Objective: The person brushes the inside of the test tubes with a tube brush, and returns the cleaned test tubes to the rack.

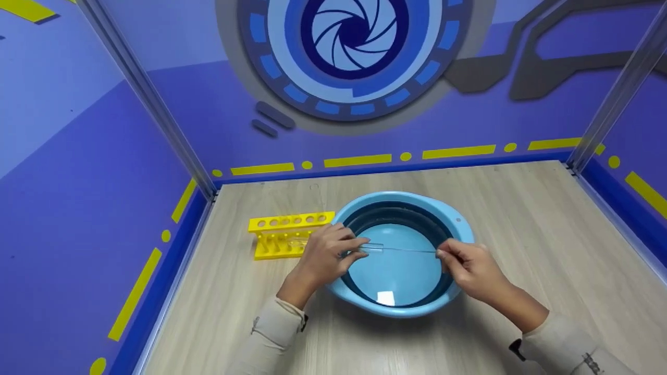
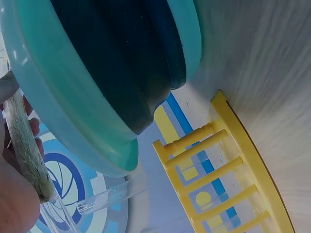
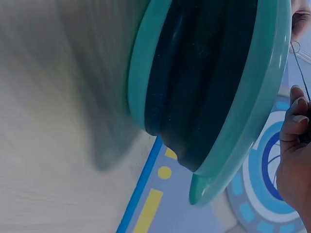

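One clear test tube (image 1: 374, 247) lies nearly level above a collapsible blue basin (image 1: 396, 312), gripped by the left hand (image 1: 329, 249) with thumb and fingers closed around it. Bristles of a test-tube brush (image 2: 28, 145) show inside the tube, and a thin wire handle (image 1: 409, 250) runs from the tube's mouth to the right hand (image 1: 471, 268), whose thumb and bent fingers pinch it near the basin's right rim. Just left of the basin, a yellow test-tube rack (image 1: 291, 222), partly hidden by the left hand, stands on the wood-grain tabletop (image 1: 224, 312).
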Motion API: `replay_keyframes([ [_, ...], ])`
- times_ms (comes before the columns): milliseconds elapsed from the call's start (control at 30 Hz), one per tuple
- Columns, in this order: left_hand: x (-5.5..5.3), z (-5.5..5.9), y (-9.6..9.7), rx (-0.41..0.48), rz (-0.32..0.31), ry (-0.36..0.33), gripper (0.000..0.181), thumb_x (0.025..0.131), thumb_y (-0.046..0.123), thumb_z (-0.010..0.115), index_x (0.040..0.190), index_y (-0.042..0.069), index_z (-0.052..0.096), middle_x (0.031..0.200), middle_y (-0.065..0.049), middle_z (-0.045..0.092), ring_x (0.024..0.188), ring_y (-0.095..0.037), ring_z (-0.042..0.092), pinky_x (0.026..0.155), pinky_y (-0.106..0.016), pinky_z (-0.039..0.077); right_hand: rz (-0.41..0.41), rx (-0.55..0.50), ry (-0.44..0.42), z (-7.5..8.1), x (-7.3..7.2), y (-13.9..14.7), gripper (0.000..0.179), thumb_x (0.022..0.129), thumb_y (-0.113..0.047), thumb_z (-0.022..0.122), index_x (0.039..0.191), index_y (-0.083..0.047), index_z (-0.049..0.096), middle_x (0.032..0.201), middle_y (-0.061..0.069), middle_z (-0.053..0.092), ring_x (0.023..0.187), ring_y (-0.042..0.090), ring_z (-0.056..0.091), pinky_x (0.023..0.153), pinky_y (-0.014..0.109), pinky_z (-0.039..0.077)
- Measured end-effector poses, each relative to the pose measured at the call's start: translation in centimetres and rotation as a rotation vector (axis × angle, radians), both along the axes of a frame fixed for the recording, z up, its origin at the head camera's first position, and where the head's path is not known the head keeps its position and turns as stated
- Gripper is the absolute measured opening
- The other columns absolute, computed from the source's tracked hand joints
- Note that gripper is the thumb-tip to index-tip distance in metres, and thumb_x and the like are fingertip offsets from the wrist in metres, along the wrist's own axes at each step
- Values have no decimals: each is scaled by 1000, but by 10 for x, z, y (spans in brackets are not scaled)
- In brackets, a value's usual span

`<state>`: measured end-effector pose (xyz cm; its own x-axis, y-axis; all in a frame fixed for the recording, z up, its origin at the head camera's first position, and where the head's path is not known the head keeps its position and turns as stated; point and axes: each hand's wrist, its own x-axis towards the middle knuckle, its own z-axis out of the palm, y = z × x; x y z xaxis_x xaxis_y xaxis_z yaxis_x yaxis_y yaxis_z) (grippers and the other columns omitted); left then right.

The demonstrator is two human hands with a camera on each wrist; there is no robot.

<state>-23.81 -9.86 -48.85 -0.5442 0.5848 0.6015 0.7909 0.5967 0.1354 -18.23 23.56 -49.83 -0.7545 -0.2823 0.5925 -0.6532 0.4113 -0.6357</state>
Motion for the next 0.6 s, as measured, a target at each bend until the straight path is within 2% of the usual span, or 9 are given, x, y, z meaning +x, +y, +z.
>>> replay_keyframes([
  [100, -1, -1, 2, -3, 13, -13, 31, 93, 38, 84, 124, 30, 82, 91, 8, 75, 83, -12, 60, 74, -25, 49, 3, -6, 4, 2, -2, -4, 27, 98, 9, 68, 90, -17, 70, 68, -5, 63, 59, 2, 56, 54, 16, 50],
  [300, -1, -3, 5, -18, 20, -23, 30, 96, 42, 79, 124, 31, 81, 92, 9, 75, 84, -12, 59, 75, -25, 49, 10, 11, -44, 2, -5, -11, 27, 100, 5, 67, 89, -19, 70, 69, -7, 65, 59, 2, 56, 53, 20, 51],
  [467, -2, -2, 10, -19, 10, -13, 30, 95, 40, 81, 124, 30, 82, 92, 8, 75, 86, -12, 60, 77, -26, 50, 18, 13, -37, -2, -7, -17, 28, 99, 6, 68, 88, -19, 69, 67, -6, 64, 59, -1, 53, 53, 20, 49],
  [600, -3, -4, 16, -22, -4, 7, 31, 94, 37, 83, 124, 30, 81, 94, 9, 76, 87, -12, 61, 78, -26, 50, 10, 22, -74, -2, -6, -21, 26, 101, 3, 67, 88, -19, 70, 67, -6, 64, 60, -1, 54, 54, 22, 51],
])
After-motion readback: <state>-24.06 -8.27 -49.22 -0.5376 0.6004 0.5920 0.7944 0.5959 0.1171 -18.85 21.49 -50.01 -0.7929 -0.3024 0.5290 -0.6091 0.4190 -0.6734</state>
